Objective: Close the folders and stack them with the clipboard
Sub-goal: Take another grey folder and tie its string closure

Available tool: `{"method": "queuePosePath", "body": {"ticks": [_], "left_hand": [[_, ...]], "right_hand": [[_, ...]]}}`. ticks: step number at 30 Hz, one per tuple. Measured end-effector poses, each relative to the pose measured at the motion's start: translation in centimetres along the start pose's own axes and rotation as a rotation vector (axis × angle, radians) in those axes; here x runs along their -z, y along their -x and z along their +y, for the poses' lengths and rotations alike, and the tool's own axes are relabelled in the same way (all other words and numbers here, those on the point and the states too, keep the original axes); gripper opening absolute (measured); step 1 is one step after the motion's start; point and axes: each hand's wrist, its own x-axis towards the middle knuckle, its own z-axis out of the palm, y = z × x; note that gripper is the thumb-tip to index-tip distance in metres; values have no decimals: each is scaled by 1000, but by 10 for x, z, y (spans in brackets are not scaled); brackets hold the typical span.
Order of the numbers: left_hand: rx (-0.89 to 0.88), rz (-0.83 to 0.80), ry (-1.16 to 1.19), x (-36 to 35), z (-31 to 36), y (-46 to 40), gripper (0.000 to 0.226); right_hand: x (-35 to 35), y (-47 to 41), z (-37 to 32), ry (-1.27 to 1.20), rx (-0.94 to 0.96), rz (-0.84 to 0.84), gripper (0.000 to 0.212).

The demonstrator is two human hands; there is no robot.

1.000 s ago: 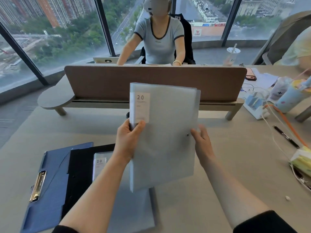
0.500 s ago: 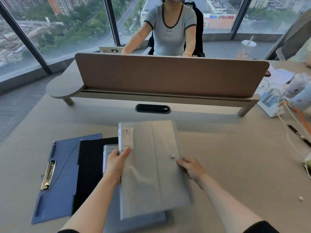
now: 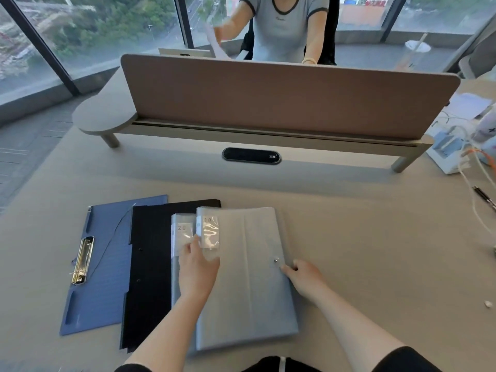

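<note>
A closed translucent grey folder (image 3: 252, 277) with a "20" label lies flat on top of a second grey folder (image 3: 180, 232), shifted a little to its right. Both rest on a black folder (image 3: 150, 267), which overlaps a blue clipboard (image 3: 104, 264) with a brass clip at the far left. My left hand (image 3: 197, 269) grips the top folder's left edge just below its label. My right hand (image 3: 306, 277) holds its right edge beside the snap button.
A brown divider screen (image 3: 281, 98) on a low shelf crosses the desk (image 3: 375, 251) ahead, a black cable grommet (image 3: 251, 155) below it. A person sits behind the screen. At the right edge lie a white power box (image 3: 448, 151), cables and a pen (image 3: 484, 197).
I have lowered the top grey folder from upright in the air down flat onto the second grey folder. Both hands kept hold of its edges.
</note>
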Motion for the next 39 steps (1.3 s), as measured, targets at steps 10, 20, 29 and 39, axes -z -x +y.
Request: {"method": "queuePosePath", "body": {"ticks": [10, 20, 29, 39], "left_hand": [[-540, -421, -687, -56, 29, 27, 77], [-548, -419, -712, -65, 25, 25, 75], [-557, -386, -656, -67, 22, 24, 78], [-511, -385, -602, -68, 16, 22, 92]], "right_hand": [[1, 4, -8, 280, -36, 33, 41], [29, -24, -18, 93, -279, -99, 18], [-2, -43, -50, 214, 38, 67, 26], [-22, -20, -40, 433, 237, -52, 29]]}}
